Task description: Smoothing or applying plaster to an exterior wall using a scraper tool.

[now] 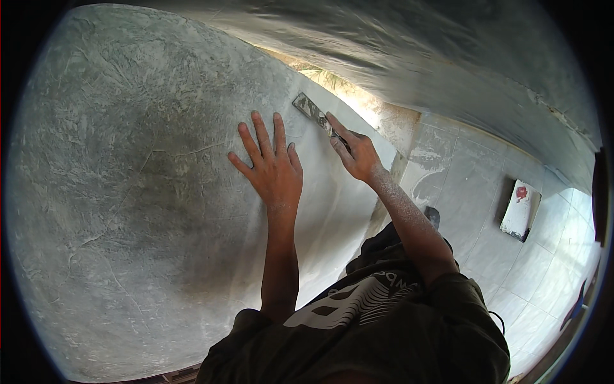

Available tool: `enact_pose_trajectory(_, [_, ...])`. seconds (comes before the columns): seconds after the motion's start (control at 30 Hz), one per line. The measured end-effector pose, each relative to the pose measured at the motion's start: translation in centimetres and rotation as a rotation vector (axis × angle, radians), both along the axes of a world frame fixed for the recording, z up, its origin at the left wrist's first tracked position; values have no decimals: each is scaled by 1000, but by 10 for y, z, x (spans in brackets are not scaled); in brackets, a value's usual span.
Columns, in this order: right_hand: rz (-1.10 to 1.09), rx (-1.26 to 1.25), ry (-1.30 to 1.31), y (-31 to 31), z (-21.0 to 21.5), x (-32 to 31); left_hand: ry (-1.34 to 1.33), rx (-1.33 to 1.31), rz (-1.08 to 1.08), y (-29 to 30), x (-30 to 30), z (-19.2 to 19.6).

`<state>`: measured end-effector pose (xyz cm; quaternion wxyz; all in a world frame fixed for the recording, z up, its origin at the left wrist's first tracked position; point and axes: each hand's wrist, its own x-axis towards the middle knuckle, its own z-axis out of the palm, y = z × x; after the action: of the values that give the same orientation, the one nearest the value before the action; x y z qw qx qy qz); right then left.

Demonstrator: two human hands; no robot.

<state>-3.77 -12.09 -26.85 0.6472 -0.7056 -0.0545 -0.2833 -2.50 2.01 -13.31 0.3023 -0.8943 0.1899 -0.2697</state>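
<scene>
A grey plastered wall [166, 147], mottled with trowel marks and thin cracks, fills the left and middle of the view. Against it lies my left hand [274, 169], palm toward the surface and fingers spread, holding nothing. To its right, my right hand [356, 152] is wrapped round the handle of a putty knife [311, 110], index finger stretched along it. The blade, smeared with pale and dark filler, points up and left and appears to rest on a smoother, lighter strip near the wall's edge. Pale dust coats my right forearm.
A dark, wrinkled sheet [384, 45] hangs across the top, with a bright gap [339, 86] beneath it. Grey tiles [476, 173] cover the floor at right, where a white rectangular tray [519, 211] with a red patch lies. My foot [432, 216] shows near my right forearm.
</scene>
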Motion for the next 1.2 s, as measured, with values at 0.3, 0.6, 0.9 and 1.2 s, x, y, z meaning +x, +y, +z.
enact_pose_trajectory(0.3, [83, -22, 523, -8, -11, 1, 12, -99, -53, -2, 0, -2])
enact_pose_trajectory(0.6, [-68, 22, 288, -12, -17, 21, 46, -116, -53, 0, 0, -3])
enact_pose_trajectory(0.9, [-79, -16, 280, -23, -4, 41, 77, -153, -78, -2, 1, -1])
enact_pose_trajectory(1.2, [-34, -67, 293, -47, 9, 38, 58, -189, -22, -13, 6, -8])
